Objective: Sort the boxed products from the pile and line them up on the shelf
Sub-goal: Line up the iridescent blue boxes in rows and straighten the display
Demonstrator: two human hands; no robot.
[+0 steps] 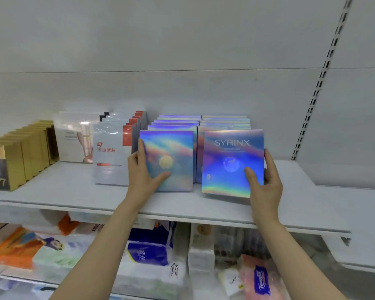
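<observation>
Two rows of flat holographic boxes stand upright on the white shelf (69,191). My left hand (142,172) holds the front box of the left row (173,156), fingers on its left edge and thumb on its face. My right hand (266,178) grips the front box of the right row (230,156), marked SYRINX, thumb on its face and fingers round its right edge. That box sits a little forward of the row. More holographic boxes (200,122) stand lined up behind both.
Left of the holographic rows stand white-and-red mask boxes (113,152), a pale box (72,139) and a row of gold boxes (20,152). The lower shelf holds tissue packs (149,245). A slotted upright (318,83) runs up the back wall at right.
</observation>
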